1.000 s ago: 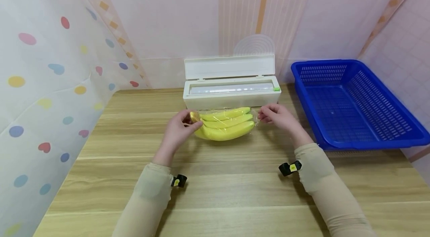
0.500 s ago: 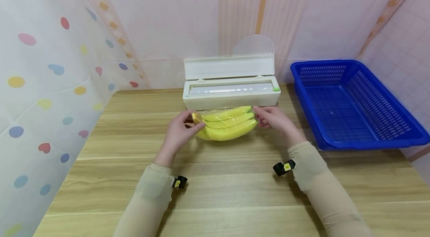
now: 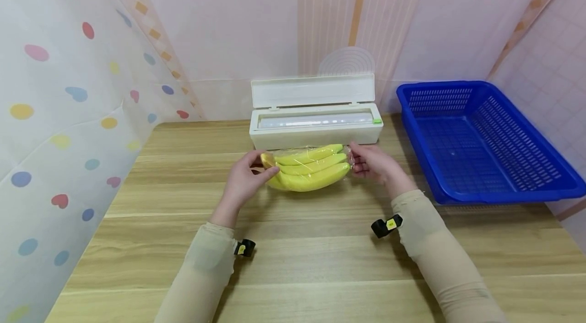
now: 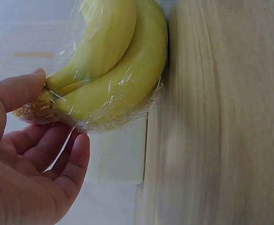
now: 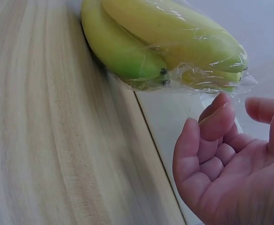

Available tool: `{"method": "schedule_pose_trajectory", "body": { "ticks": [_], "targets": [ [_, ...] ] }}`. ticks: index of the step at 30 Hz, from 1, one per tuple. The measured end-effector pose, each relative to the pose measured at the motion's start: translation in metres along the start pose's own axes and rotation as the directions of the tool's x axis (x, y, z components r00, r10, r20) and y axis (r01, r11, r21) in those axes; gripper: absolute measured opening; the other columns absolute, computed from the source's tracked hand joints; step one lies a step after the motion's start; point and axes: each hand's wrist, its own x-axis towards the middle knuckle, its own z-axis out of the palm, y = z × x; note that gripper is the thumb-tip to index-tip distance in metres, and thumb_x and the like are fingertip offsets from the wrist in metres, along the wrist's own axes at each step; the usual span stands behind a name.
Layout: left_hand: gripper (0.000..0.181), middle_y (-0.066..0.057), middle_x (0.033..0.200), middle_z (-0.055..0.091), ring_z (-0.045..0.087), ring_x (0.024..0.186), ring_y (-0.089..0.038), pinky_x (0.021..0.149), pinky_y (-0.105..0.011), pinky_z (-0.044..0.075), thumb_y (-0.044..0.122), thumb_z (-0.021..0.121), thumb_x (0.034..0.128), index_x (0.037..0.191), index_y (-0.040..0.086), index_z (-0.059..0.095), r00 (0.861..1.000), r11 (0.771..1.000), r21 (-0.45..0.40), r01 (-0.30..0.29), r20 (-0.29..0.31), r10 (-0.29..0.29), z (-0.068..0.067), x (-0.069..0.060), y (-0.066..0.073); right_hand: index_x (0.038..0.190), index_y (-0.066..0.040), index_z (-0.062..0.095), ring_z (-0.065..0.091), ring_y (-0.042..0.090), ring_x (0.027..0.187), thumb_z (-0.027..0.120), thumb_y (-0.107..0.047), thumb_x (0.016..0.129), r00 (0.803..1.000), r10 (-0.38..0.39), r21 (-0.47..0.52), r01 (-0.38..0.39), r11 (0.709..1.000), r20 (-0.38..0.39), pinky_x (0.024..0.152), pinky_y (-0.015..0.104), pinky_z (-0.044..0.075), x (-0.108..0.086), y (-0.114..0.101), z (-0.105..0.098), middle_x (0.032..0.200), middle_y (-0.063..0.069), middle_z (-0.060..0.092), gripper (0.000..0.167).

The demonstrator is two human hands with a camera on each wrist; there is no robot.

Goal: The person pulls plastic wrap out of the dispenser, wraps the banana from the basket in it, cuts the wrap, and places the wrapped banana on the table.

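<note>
A bunch of yellow bananas wrapped in clear plastic film lies in front of the white box on the table. My left hand grips its stem end, thumb on one side and fingers on the other, as the left wrist view shows at the wrapped stem. At the greenish tips is my right hand. In the right wrist view this right hand has loosely curled fingers, with a gap between thumb and forefinger. Loose film hangs just by these fingertips; whether they touch it I cannot tell.
Behind the bananas stands a white film dispenser box, lid raised, with a roll of clear film inside and a green slider at its right. A blue plastic basket stands at the right. Everything rests on a wooden table before patterned cloth walls.
My right hand has moved slightly left, closer to the banana tips. The bunch has shifted a little to the right, with my left hand still on its stem.
</note>
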Motion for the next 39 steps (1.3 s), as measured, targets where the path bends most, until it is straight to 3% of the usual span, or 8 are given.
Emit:
{"method": "schedule_pose_trajectory", "body": {
  "ticks": [8,15,19,23,28,32,36,39],
  "targets": [
    [0.042,-0.016,0.111,0.065,0.061,0.104,-0.028,0.087,-0.041,0.053,0.016,0.077,0.0873,0.123,0.000,0.062,1.000,1.000,-0.003,0.008,0.002,-0.008,0.000,0.000,0.001,0.088,-0.006,0.057,0.052,0.004,0.061,0.047,-0.013,0.104,0.997,-0.083,0.013,0.083,0.996,-0.003,0.061,0.019,0.051,0.002,0.004,-0.004,0.073,-0.004,0.057,0.021],
    [0.040,-0.015,0.109,0.066,0.062,0.101,-0.028,0.085,-0.040,0.054,0.017,0.078,0.0868,0.121,0.001,0.064,1.000,1.000,0.006,-0.005,-0.002,0.005,0.001,0.002,-0.002,0.092,-0.005,0.056,0.054,0.005,0.064,0.045,-0.015,0.105,0.993,-0.103,-0.029,0.102,0.994,-0.050,0.064,0.022,0.052,0.001,0.004,-0.008,0.077,-0.004,0.058,0.020],
    [0.038,-0.015,0.108,0.066,0.062,0.101,-0.028,0.084,-0.040,0.054,0.016,0.078,0.0864,0.119,0.001,0.065,1.000,1.000,0.010,-0.015,-0.010,0.016,0.002,0.002,-0.003,0.096,0.000,0.055,0.053,0.005,0.065,0.045,-0.023,0.106,0.991,-0.113,-0.111,0.106,0.988,-0.064,0.065,0.022,0.051,-0.005,0.002,-0.008,0.079,-0.002,0.058,0.027],
    [0.037,-0.015,0.108,0.066,0.062,0.100,-0.028,0.085,-0.041,0.054,0.017,0.078,0.0864,0.118,0.002,0.065,1.000,1.000,0.014,-0.020,-0.010,0.020,0.002,0.002,-0.004,0.096,0.004,0.057,0.053,0.006,0.065,0.051,-0.029,0.104,0.989,-0.133,-0.234,0.117,0.965,-0.058,0.063,0.021,0.050,-0.010,-0.001,-0.007,0.080,0.000,0.058,0.034],
    [0.037,-0.015,0.107,0.067,0.063,0.099,-0.028,0.084,-0.041,0.055,0.017,0.078,0.0864,0.117,0.002,0.065,1.000,0.999,0.019,-0.027,-0.010,0.027,0.001,0.002,-0.004,0.095,0.003,0.060,0.052,0.009,0.067,0.059,-0.020,0.099,0.979,-0.205,-0.346,0.184,0.920,-0.022,0.062,0.023,0.047,-0.015,0.000,-0.006,0.078,0.000,0.057,0.024],
    [0.037,-0.015,0.107,0.066,0.063,0.098,-0.028,0.083,-0.040,0.055,0.016,0.078,0.0871,0.119,0.002,0.064,1.000,1.000,0.018,-0.024,-0.003,0.024,0.000,0.001,-0.005,0.094,0.002,0.059,0.052,0.012,0.071,0.058,-0.016,0.100,0.966,-0.252,-0.394,0.209,0.895,-0.059,0.068,0.028,0.047,-0.018,0.002,-0.009,0.077,0.000,0.054,0.019],
    [0.039,-0.015,0.107,0.066,0.063,0.098,-0.028,0.083,-0.040,0.055,0.016,0.077,0.0874,0.121,0.002,0.064,1.000,1.000,0.017,-0.013,-0.001,0.013,0.000,0.001,-0.004,0.099,0.004,0.056,0.054,0.016,0.082,0.054,-0.015,0.102,0.953,-0.273,-0.353,0.213,0.911,-0.132,0.078,0.032,0.051,-0.017,0.003,-0.011,0.090,0.007,0.056,0.019],
    [0.039,-0.015,0.107,0.067,0.063,0.099,-0.028,0.083,-0.040,0.055,0.017,0.077,0.0873,0.121,0.002,0.064,1.000,1.000,0.018,-0.010,-0.002,0.010,0.000,0.001,-0.003,0.117,0.010,0.051,0.059,0.028,0.104,0.051,-0.016,0.103,0.951,-0.284,-0.278,0.242,0.930,-0.123,0.093,0.039,0.052,-0.016,0.004,-0.009,0.114,0.021,0.057,0.030]
  ]
}}
